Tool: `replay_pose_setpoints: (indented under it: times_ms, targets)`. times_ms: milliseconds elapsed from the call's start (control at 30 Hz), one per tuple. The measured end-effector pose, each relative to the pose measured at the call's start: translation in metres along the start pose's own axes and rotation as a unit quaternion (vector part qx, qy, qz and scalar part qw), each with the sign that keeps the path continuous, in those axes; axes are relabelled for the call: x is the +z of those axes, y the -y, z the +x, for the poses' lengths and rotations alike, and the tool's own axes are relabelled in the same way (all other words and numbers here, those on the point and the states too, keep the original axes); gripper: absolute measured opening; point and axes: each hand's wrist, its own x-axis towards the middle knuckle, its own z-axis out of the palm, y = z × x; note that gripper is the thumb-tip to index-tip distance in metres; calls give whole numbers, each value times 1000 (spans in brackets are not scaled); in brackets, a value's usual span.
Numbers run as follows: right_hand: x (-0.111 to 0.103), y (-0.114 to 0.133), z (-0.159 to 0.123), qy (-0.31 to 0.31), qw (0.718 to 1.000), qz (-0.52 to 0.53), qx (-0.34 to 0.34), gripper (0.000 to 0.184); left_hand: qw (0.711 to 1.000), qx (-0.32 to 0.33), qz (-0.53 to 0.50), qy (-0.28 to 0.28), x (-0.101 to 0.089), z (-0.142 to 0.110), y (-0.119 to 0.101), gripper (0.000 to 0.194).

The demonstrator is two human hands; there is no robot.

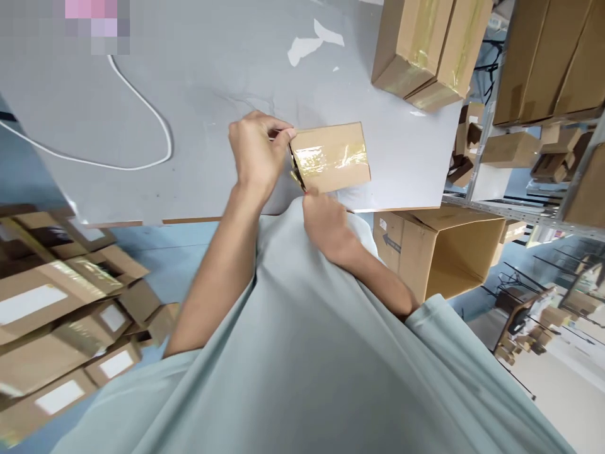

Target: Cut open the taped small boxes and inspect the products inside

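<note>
A small brown cardboard box [333,161], with shiny clear tape across its top, lies on the grey table near its front edge. Its left end is partly open, showing a dark gap with a ragged strip of tape. My left hand [258,148] is closed at the far left corner of the box, thumb and fingertips pinching its edge. At the near left corner, my right hand [331,227] is curled closed against the open end. What its fingers grip is hidden, and the hand is slightly blurred.
Two taped cartons [420,50] stand at the table's back right. A white cable [167,139] loops across the left of the grey table [198,189]. Cardboard boxes [57,296] pile up on the left floor. A large open carton [416,246] and shelving [510,211] are to the right.
</note>
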Motion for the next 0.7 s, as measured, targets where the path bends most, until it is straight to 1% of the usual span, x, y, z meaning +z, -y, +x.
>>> replay_pose_setpoints:
  times_ms: [67,133,200,267,300,367,400,500,533,600,700]
  targets:
    - [2,-11,-6,-1,999,34,-28,49,1000,-8,10,-3,1,0,3,83]
    - [2,-26,-15,-1,997,60,-53,48,1000,-14,26,3,1,-3,5,88]
    - [-1,-45,-24,-11,993,87,-73,50,999,-18,43,-1,1,-9,3,84]
    - [-7,-69,-30,-31,991,108,-74,54,998,-8,57,-34,5,-17,-5,74]
    - [-10,-83,-31,-42,991,113,-63,56,996,7,63,-57,10,-20,-12,70]
    - [-14,-112,-27,-62,991,113,-23,57,993,46,76,-81,25,-26,-28,64]
    - [-15,-125,-23,-70,991,111,-3,58,992,66,81,-74,36,-28,-37,63]
    - [-14,-159,-5,-92,989,112,27,59,991,102,89,-8,70,-29,-59,62]
    - [-12,-167,1,-96,988,115,26,59,990,108,92,9,80,-28,-63,62]
    - [-10,-177,12,-102,987,121,15,59,988,117,101,20,96,-25,-67,63]
    - [-8,-180,24,-110,985,129,-11,58,986,119,117,9,104,-20,-65,63]
